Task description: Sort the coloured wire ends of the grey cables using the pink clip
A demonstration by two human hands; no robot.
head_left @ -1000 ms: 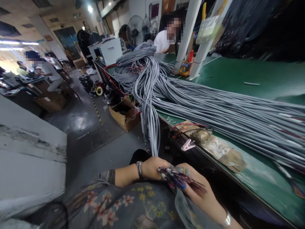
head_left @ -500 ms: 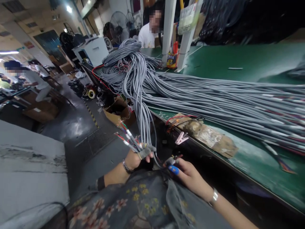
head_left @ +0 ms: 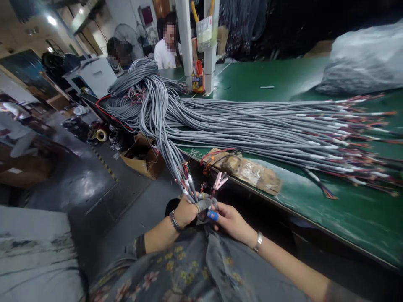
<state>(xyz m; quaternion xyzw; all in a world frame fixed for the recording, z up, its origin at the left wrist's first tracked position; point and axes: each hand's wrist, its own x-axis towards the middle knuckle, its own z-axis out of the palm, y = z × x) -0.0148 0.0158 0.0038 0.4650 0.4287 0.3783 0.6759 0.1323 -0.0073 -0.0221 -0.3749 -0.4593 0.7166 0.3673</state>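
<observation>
A big bundle of grey cables [head_left: 239, 126] lies across the green bench [head_left: 330, 218], and one end hangs over the front edge into my lap. My left hand [head_left: 186, 211], with a watch on the wrist, is closed around several of these hanging cable ends [head_left: 185, 184], whose stripped coloured wires stick up. My right hand [head_left: 229, 219], with a blue-tipped finger and a bracelet, is closed and pinches the wire ends right beside the left hand. Both hands touch over my flowered clothing.
A brown taped pad [head_left: 248, 170] with a pink clip [head_left: 218, 180] sits on the bench edge. An open cardboard box [head_left: 141, 157] stands on the floor. White posts [head_left: 185, 42], a white machine [head_left: 94, 75], a grey bag [head_left: 365, 58] and seated people [head_left: 165, 52] lie beyond.
My hands, held apart half a second ago, have come together on the cable ends. The view has swung right, showing more of the bench and the stripped far ends of the cables.
</observation>
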